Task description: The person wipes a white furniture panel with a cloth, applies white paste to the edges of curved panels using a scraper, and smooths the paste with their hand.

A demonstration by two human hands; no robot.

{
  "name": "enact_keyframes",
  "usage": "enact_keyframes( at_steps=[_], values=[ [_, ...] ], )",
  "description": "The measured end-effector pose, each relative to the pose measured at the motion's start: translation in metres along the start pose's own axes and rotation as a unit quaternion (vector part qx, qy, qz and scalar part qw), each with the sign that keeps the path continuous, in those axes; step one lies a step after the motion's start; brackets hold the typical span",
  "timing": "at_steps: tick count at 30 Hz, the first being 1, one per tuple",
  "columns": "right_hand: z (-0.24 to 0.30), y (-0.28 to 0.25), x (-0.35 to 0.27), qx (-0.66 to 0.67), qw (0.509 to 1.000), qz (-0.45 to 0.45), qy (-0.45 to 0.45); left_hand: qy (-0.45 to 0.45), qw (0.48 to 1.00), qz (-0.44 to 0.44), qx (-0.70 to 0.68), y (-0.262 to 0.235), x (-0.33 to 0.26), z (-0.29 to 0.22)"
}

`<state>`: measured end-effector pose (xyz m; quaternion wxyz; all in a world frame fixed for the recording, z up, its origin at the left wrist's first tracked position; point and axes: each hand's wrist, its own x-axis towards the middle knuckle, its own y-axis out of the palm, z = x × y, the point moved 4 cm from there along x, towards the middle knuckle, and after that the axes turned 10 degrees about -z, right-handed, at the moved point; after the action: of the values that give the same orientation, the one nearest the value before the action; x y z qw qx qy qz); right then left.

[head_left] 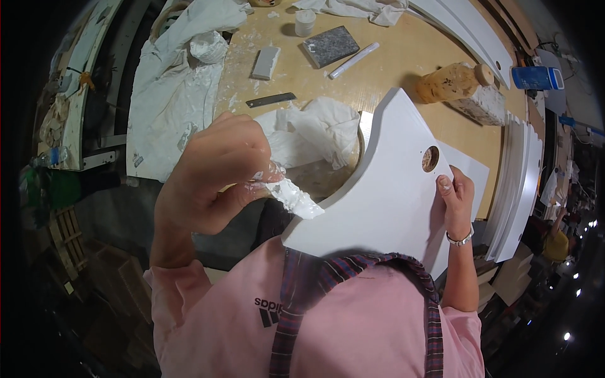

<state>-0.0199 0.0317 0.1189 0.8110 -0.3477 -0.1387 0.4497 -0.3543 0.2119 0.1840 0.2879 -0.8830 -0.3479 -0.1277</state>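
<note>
- Fingers of the left hand [217, 167] pinch a paste-smeared strip [288, 194], its tip at the white board [384, 183].
- Right hand [458, 195] clamps the board by its right edge, thumb on top, at the near side of the bench [391, 63].
- If the strip tilts, paste [305, 206] could drip; a loose right grip could tip the board.

Panel [372, 195] right of cloth [324, 129], bottle [447, 83] beyond, apparently on table [394, 66].

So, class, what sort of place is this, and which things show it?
Probably a furniture or woodwork finishing workshop: a spattered workbench, a white shaped panel in the right hand, and white paste at the left hand.
</note>
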Motion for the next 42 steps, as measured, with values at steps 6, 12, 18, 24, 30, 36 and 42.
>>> enact_keyframes(
  at_steps=[6,12,18,24,30,36,42],
  values=[
    [0.000,-0.003,0.004,-0.017,1.000,-0.014,-0.022,0.016,1.000,0.005,0.026,0.001,0.003,-0.001],
    [0.002,0.002,0.006,-0.052,0.998,-0.005,-0.029,0.013,0.999,0.000,0.041,-0.001,0.001,-0.003],
    [0.003,0.000,0.005,-0.037,0.999,-0.006,-0.015,0.006,0.998,0.008,0.060,-0.001,0.001,-0.005],
    [0.002,0.001,0.006,-0.044,0.999,0.003,-0.012,-0.009,0.997,0.000,0.076,-0.004,-0.003,-0.003],
    [-0.005,0.003,0.006,-0.042,0.999,-0.008,-0.020,-0.017,0.997,-0.003,0.081,-0.004,-0.005,-0.005],
    [-0.006,0.005,0.006,-0.054,0.998,-0.001,-0.014,-0.015,0.996,-0.004,0.091,-0.004,-0.008,-0.011],
    [-0.008,0.004,0.004,-0.055,0.998,-0.007,-0.012,0.001,0.993,-0.002,0.116,-0.002,-0.001,-0.015]
  ],
)
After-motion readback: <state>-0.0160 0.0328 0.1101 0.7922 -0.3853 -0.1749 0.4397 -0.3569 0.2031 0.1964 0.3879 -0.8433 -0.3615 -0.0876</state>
